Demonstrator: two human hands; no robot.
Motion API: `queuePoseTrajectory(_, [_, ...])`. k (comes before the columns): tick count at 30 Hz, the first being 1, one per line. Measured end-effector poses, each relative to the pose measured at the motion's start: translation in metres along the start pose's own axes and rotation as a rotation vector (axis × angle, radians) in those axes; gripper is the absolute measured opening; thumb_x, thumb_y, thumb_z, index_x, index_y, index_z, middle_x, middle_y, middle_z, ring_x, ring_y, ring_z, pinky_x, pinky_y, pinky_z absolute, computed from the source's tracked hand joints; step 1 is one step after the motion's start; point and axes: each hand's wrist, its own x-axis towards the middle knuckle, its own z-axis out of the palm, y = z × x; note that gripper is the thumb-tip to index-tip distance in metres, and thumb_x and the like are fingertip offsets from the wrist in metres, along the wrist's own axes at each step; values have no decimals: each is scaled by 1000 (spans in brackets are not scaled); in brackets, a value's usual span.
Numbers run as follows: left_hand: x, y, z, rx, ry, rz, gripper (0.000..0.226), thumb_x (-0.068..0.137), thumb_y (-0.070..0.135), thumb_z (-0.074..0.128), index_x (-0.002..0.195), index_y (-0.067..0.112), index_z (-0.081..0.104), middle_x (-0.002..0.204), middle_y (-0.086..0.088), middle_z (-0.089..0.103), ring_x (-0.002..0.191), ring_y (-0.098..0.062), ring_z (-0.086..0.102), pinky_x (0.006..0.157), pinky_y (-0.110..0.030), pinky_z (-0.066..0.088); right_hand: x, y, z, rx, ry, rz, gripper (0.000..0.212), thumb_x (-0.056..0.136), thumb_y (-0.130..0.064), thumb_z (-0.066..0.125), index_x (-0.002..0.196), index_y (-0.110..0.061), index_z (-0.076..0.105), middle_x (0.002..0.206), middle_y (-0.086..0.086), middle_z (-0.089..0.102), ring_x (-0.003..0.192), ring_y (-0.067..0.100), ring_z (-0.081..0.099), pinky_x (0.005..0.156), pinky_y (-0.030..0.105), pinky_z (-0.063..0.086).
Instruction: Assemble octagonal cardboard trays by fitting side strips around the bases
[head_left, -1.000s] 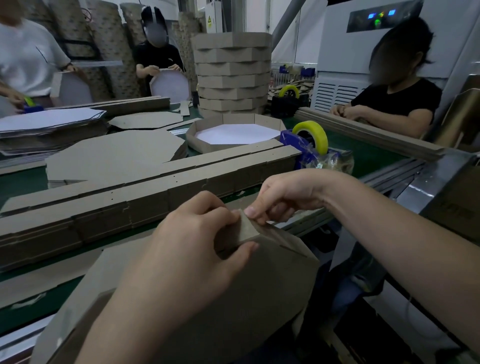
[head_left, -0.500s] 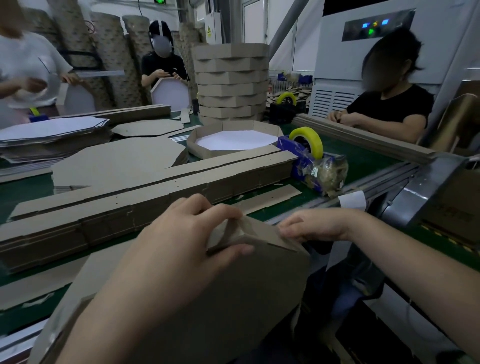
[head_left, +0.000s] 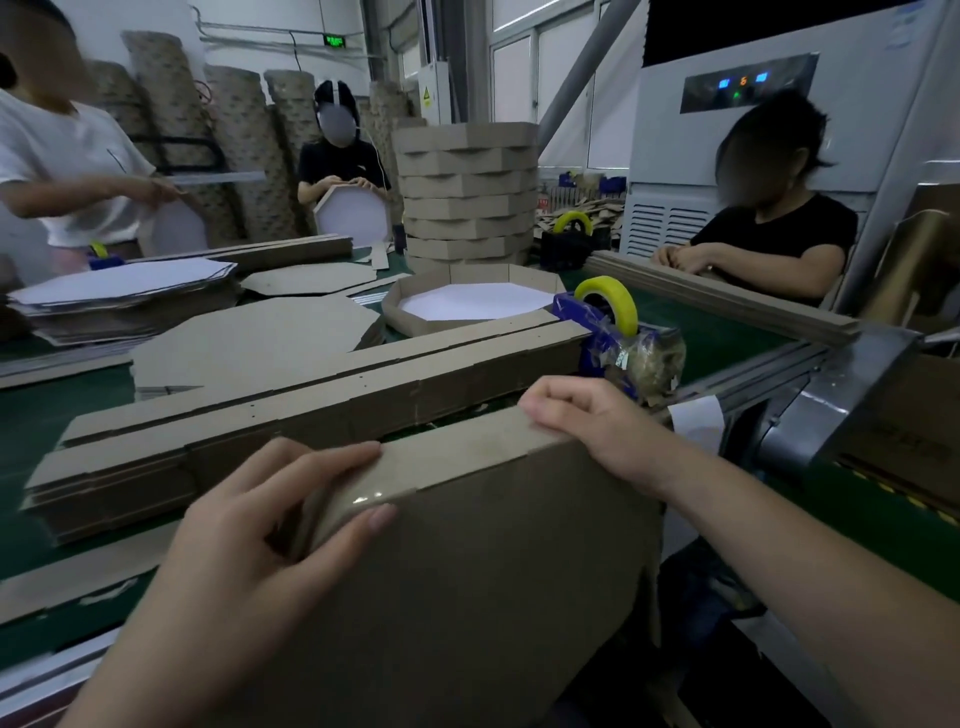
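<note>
With the left hand (head_left: 270, 525) pinching the side strip (head_left: 467, 452) and the right hand (head_left: 587, 421) curled over its edge, it is best pressed flush against the base (head_left: 493, 582).

green sign (head_left: 335, 40) — too blurred; nothing legible

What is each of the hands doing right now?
Left hand: closed, gripping the cardboard tray at its taped top edge.
Right hand: closed, gripping the same tray's top corner.

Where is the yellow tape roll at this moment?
Head view, right of centre: the yellow tape roll stands just right of the open tray, beyond the right hand.
</note>
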Motion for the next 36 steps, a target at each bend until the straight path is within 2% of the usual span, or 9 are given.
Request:
queuePoseTrajectory(3, [1, -5, -10, 85, -41, -33, 49, 73, 70, 51, 113, 45, 66, 100, 20, 59, 86, -2, 60, 70, -14, 44, 2, -9, 25, -86, 30, -47, 24, 98, -28, 51, 89, -12, 66, 81, -1, 59, 78, 6, 54, 72, 19, 42])
queuePoseTrajectory(6, [13, 10, -7, 220, -151, 3, 60, 70, 79, 39, 119, 52, 59, 108, 27, 56, 96, 1, 58, 79, -29, 51, 7, -21, 49, -146, 7, -105, 19, 97, -36, 53, 89, -27, 68, 80, -9, 64, 77, -3, 57, 69, 10, 43])
queuePoseTrajectory(9, [23, 25, 4, 322, -194, 23, 71, 63, 88, 25, 127, 63, 43, 107, 28, 53, 92, -1, 58, 75, -34, 51, 8, -28, 45, -121, -11, -112, 23, 95, -38, 49, 94, -29, 71, 90, -11, 70, 84, -2, 62, 73, 10, 45])
queuePoseTrajectory(14, [17, 17, -5, 199, -116, 60, 64, 67, 87, 35, 124, 61, 49, 103, 26, 57, 82, -5, 60, 67, -38, 52, -3, -9, 6, -160, -17, 45, 41, 87, -47, 52, 94, -13, 74, 90, 1, 72, 87, 16, 65, 76, 18, 45])
queuePoseTrajectory(17, [10, 5, -12, 127, -26, 63, 58, 72, 80, 45, 126, 58, 48, 103, 25, 58, 83, -2, 61, 65, -32, 52, -6, -1, -4, -158, -17, 85, 39, 88, -46, 60, 96, -10, 74, 93, 8, 71, 89, 20, 65, 75, 18, 45])
queuePoseTrajectory(21, [-6, -6, -6, 15, 22, 40, 59, 74, 64, 57, 127, 40, 57, 105, 21, 59, 86, 4, 58, 65, -3, 39, -5, -4, -6, -94, -59, 103, 34, 81, -38, 59, 106, -20, 73, 99, -6, 72, 94, 7, 65, 76, 14, 47])
queuePoseTrajectory(29, [-11, -19, 1, 7, 5, 13, 59, 77, 60, 54, 131, 36, 54, 116, 21, 55, 104, 6, 54, 79, -3, 39, -3, -2, 29, -106, 88, -21, 36, 78, -44, 68, 102, -17, 74, 87, -13, 66, 89, 3, 62, 79, 18, 42])
queuePoseTrajectory(32, [7, -2, 7, 129, -49, 94, 46, 84, 57, 49, 123, 37, 63, 119, 17, 56, 108, -3, 56, 88, -22, 47, 0, -6, 42, -111, 105, -61, 25, 81, -36, 68, 99, -19, 75, 82, -15, 63, 81, -1, 59, 74, 14, 41])
queuePoseTrajectory(36, [24, 12, 10, 251, -142, 144, 43, 85, 61, 41, 118, 45, 64, 108, 16, 60, 95, -9, 58, 72, -33, 53, 2, -11, 45, -149, 99, -104, 35, 78, -42, 67, 100, -17, 75, 81, -12, 61, 78, -3, 58, 70, 12, 39])
